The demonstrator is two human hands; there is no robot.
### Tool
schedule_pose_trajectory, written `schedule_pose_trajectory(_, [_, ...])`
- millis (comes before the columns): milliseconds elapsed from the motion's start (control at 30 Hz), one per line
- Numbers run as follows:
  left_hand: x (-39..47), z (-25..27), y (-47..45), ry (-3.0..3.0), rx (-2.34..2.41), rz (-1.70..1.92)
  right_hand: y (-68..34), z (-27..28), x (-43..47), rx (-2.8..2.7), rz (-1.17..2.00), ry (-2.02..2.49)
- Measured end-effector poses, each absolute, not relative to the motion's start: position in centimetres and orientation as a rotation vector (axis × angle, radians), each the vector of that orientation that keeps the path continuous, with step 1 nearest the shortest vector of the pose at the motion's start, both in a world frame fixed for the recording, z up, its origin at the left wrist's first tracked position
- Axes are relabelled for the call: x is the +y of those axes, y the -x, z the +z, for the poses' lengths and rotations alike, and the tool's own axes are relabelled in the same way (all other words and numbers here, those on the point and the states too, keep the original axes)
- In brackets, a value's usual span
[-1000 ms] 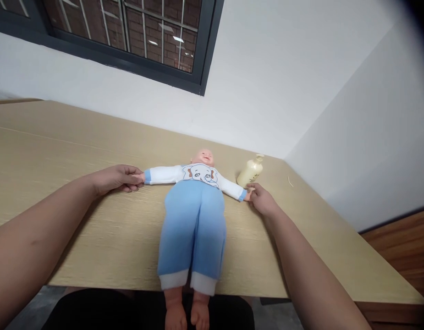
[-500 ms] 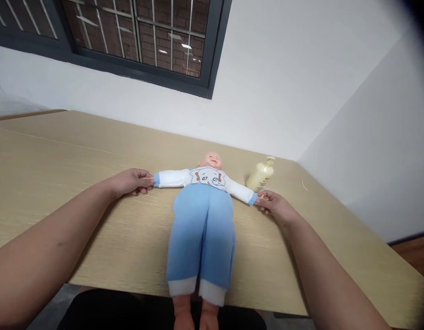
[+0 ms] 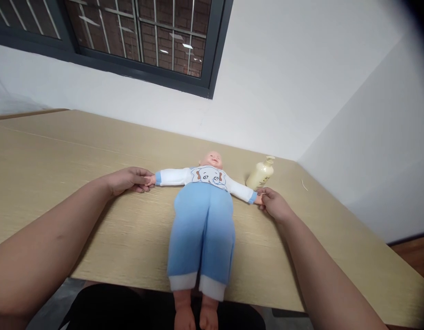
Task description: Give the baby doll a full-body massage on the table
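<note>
A baby doll (image 3: 204, 224) lies on its back on the wooden table, head toward the wall and bare feet over the front edge. It wears light blue trousers with white cuffs and a white-sleeved top with an elephant picture (image 3: 209, 177). Both doll arms are stretched out sideways. At the left, my left hand (image 3: 131, 180) pinches the doll's small hand just beyond the blue cuff. On the other side my right hand (image 3: 274, 204) has its fingers closed around the doll's other hand, beside the pump bottle.
A cream pump bottle (image 3: 261, 173) stands near the doll's arm on the right. Farther right lies a thin pale strip (image 3: 304, 184) on the table (image 3: 129, 247). Behind the table rises a white wall (image 3: 267, 78) with a barred, dark-framed window (image 3: 139, 36).
Both my hands have shifted slightly outward along the doll's hands, showing more of them past the cuffs. The doll and bottle stay practically where they were.
</note>
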State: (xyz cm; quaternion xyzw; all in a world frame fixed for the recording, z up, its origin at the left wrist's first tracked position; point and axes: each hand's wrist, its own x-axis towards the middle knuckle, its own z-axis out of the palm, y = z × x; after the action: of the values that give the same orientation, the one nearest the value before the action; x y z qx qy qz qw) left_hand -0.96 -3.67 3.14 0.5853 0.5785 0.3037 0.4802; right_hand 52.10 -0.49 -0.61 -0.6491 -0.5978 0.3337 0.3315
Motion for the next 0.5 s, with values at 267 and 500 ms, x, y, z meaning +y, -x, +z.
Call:
schedule_pose_trajectory(267, [-3.3, 2.7, 0.7, -1.362, 1.388, 0.717, -52.4, 0.4, -1.4, -1.573, 1.207, 1.416])
schedule_pose_trajectory(500, [-2.4, 1.6, 1.3, -1.409, 1.399, 0.732, -51.7, 0.1, -1.0, -1.388, 1.109, 1.409])
